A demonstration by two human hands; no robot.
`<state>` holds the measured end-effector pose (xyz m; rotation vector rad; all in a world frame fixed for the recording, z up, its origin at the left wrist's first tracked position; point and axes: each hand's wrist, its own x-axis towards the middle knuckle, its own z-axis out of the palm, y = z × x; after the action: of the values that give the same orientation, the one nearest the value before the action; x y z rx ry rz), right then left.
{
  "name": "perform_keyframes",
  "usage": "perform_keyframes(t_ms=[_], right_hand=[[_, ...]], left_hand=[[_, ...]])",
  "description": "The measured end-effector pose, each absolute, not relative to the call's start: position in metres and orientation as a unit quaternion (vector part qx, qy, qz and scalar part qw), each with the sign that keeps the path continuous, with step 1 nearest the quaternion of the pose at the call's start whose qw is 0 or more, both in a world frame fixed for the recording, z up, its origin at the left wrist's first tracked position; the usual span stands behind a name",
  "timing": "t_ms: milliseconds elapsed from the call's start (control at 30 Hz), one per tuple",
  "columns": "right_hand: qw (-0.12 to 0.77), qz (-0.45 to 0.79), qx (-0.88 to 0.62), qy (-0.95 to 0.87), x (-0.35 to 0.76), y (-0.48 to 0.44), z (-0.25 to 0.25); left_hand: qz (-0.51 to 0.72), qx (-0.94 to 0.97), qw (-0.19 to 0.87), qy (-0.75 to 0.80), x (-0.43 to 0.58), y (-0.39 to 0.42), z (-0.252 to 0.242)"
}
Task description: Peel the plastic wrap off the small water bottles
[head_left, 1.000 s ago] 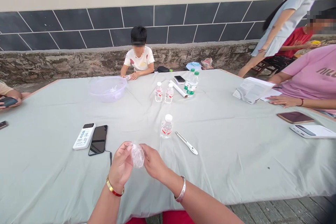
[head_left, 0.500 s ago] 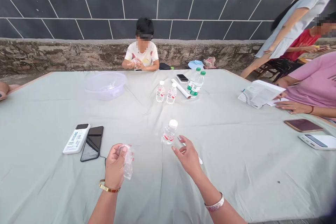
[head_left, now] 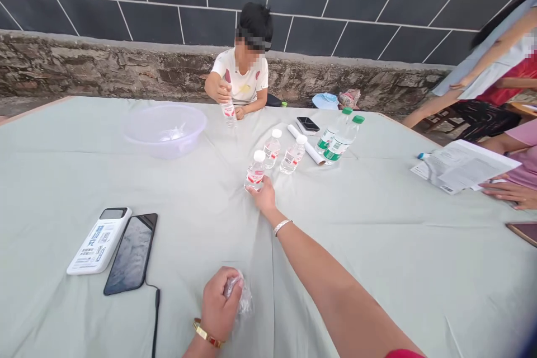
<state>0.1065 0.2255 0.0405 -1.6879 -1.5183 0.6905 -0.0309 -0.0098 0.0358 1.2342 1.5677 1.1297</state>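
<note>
1. Head view: the right hand (head_left: 263, 197) reaches far out over the desk (head_left: 377, 246). Its fingers (head_left: 254, 190) are closed round the base of a small bottle (head_left: 255, 168) with a white cap and red label. The grip looks firm, though the palm hides most of it.
2. The small bottle stands upright on the grey cloth, just in front of a pair of matching bottles (head_left: 273, 148). Two green-capped bottles (head_left: 335, 142) lean further right.
3. The left hand (head_left: 218, 307) sits near the desk's front edge, fingers clenched on a crumpled clear wrapper (head_left: 243, 299).
4. To its left a black phone (head_left: 131, 253) with a cable (head_left: 156, 313) lies beside a white power bank (head_left: 99, 240).
5. A clear basin (head_left: 165, 128) stands at the back left. A person across the desk holds another bottle (head_left: 229, 112) upright.
</note>
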Motion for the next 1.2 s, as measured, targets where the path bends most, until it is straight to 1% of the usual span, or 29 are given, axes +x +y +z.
perform_keyframes(t_ms=[133, 333, 500, 633, 700, 867, 933, 1000, 1033, 1100, 1200], right_hand=[[0.393, 0.222, -0.703, -0.549, 0.083, 0.287, 0.036], [0.413, 0.22, -0.76, -0.451, 0.053, 0.339, 0.035], [0.433, 0.197, -0.768, -0.428, 0.045, 0.357, 0.031], [0.443, 0.176, -0.764, -0.435, 0.042, 0.346, 0.027], [0.427, 0.172, -0.754, -0.468, 0.039, 0.335, 0.025], [0.318, 0.198, -0.7, -0.608, 0.031, 0.322, 0.025], [0.32, 0.192, -0.681, -0.63, 0.027, 0.328, 0.028], [0.346, 0.196, -0.675, -0.622, 0.021, 0.34, 0.03], [0.36, 0.202, -0.676, -0.61, 0.018, 0.347, 0.031], [0.381, 0.218, -0.683, -0.584, 0.011, 0.362, 0.031], [0.403, 0.239, -0.687, -0.555, 0.0, 0.382, 0.031]], left_hand=[[0.434, 0.504, 0.414, 0.622, -0.027, -0.01, 0.03], [0.429, 0.481, 0.414, 0.643, -0.019, -0.014, 0.024], [0.421, 0.477, 0.436, 0.636, -0.018, -0.016, 0.022], [0.4, 0.473, 0.449, 0.643, -0.017, -0.014, 0.023], [0.399, 0.466, 0.45, 0.649, -0.016, -0.013, 0.025], [0.439, 0.429, 0.452, 0.647, -0.017, -0.014, 0.031], [0.459, 0.403, 0.452, 0.65, -0.023, -0.012, 0.041], [0.476, 0.383, 0.418, 0.672, -0.038, -0.002, 0.058], [0.482, 0.381, 0.381, 0.691, -0.05, 0.008, 0.068], [0.47, 0.403, 0.271, 0.737, -0.08, 0.044, 0.093], [0.387, 0.444, 0.106, 0.801, -0.137, 0.134, 0.129]])
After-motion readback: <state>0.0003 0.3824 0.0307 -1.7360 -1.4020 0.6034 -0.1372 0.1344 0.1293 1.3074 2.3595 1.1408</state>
